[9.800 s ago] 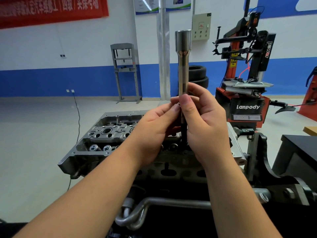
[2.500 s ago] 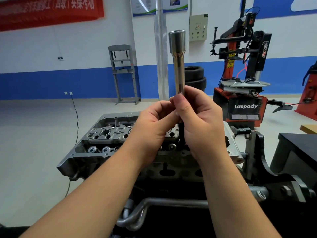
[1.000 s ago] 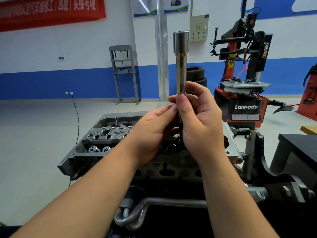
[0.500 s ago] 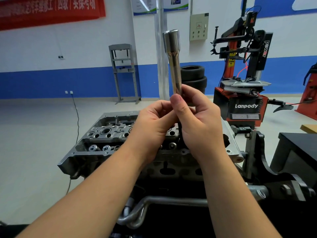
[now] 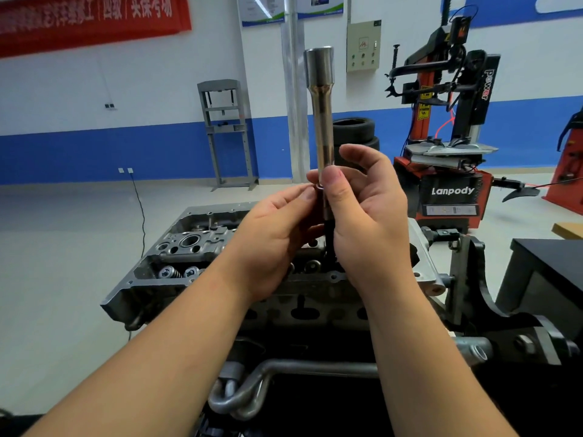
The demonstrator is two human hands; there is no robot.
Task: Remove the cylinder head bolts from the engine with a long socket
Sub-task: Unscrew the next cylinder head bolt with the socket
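Both hands are holding the long socket [image 5: 321,121] upright above the cylinder head [image 5: 189,247], its wide end uppermost. The right hand [image 5: 366,216] is pinching the shaft between thumb and fingers, while the left hand [image 5: 274,234] is pinching the lower shaft just below it; the 2 hands are touching. A dark shank is emerging beneath the grip. In my judgement this is a bolt being drawn out of the tool, which would account for the vertical hold, though the junction is hidden. The engine is sitting directly beneath the hands, on a stand [image 5: 473,294]. Legible markings: "Lanpody" and "power" on the red tyre machine [image 5: 451,197]. The red banner [image 5: 94,20] is carrying Chinese characters, too blurred to transcribe.
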